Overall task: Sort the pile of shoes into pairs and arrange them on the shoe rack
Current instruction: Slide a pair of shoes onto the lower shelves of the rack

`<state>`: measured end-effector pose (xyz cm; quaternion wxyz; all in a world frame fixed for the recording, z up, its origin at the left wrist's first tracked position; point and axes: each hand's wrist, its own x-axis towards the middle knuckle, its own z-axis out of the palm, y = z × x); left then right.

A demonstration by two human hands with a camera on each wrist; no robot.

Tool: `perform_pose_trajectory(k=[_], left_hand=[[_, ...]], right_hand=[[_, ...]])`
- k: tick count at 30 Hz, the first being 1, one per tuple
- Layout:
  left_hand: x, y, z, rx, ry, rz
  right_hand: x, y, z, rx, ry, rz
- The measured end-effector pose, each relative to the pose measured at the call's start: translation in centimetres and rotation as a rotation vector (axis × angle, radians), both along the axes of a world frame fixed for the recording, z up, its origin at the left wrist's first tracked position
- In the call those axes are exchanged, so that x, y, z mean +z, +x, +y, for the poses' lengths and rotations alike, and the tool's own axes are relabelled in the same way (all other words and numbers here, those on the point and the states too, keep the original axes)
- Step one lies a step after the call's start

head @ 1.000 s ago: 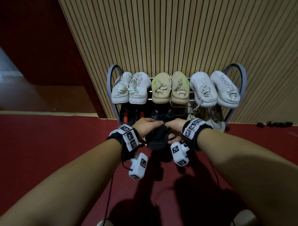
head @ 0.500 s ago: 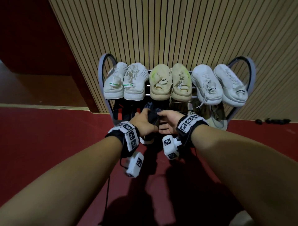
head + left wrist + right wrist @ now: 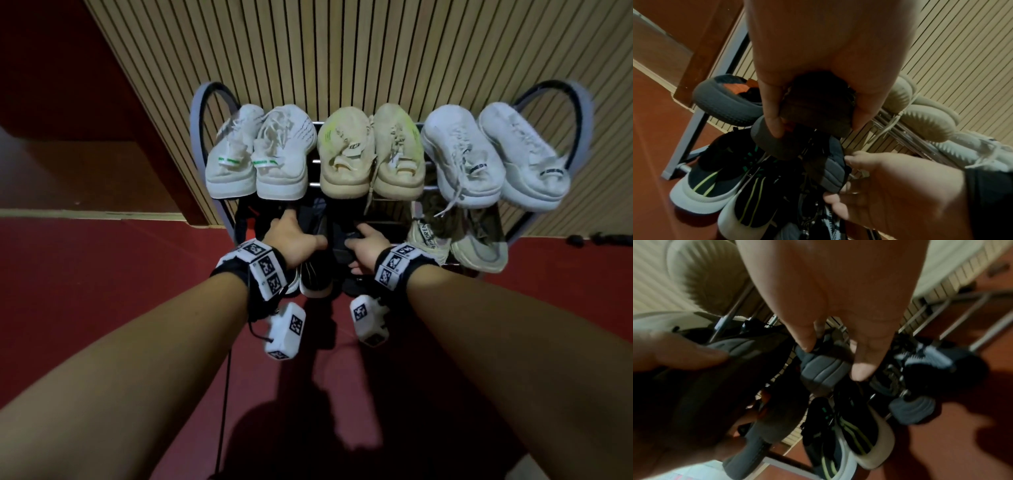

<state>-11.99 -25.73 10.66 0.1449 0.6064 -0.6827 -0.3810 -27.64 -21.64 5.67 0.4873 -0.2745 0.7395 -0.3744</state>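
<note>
Presently, both hands reach into the middle tier of the shoe rack [image 3: 202, 113], under the top row.

Left hand [image 3: 291, 236]: fingers and thumb curled round the heel end of a dark shoe [image 3: 816, 108], pinching it from both sides (left wrist view). This shoe sits at mid-tier level, just beside a dark grey-soled shoe [image 3: 725, 100] lying on the same tier to its left.

Right hand [image 3: 364, 245]: thumb and fingers pinch the grey padded heel of a second dark shoe [image 3: 822, 369], which hangs between the two hands, approx. centre of the rack. The two held shoes are close together; whether they touch cannot be told.

Top tier, left to right, heels toward the camera:
- white pair w/ green tabs [image 3: 257, 154]
- beige pair [image 3: 370, 154]
- white chunky pair [image 3: 493, 157]

Mid tier, right end: pale cream pair [image 3: 455, 240], partly hidden under the white chunky pair.

Lower level: black shoes w/ white soles and yellow-green stripes [image 3: 701, 183], side by side below the left hand.

The rack stands on a red floor [image 3: 102, 291], backed against a slatted wood wall [image 3: 376, 51].
</note>
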Motion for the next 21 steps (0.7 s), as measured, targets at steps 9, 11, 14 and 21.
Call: perform_pose_trajectory(k=[9,11,14,21], left_hand=[[-0.9,-0.4,-0.3,0.045,-0.031,0.049],[-0.8,-1.0,-0.1,0.056,-0.05,0.062],[-0.9,-2.4,0.5,0.054,-0.041,0.093],[-1.2,-6.1,2.2,0.036,-0.013,0.071]], right_hand=[[-0.5,0.7,-1.4,-0.207,-0.051,-0.14],[-0.4,-0.1,-1.2,-0.222,-0.06,-0.097],[0.1,-1.8,-0.1,-0.247,-0.067,-0.09],[1.5,-4.7,1.2,-0.341,-0.017,-0.021]])
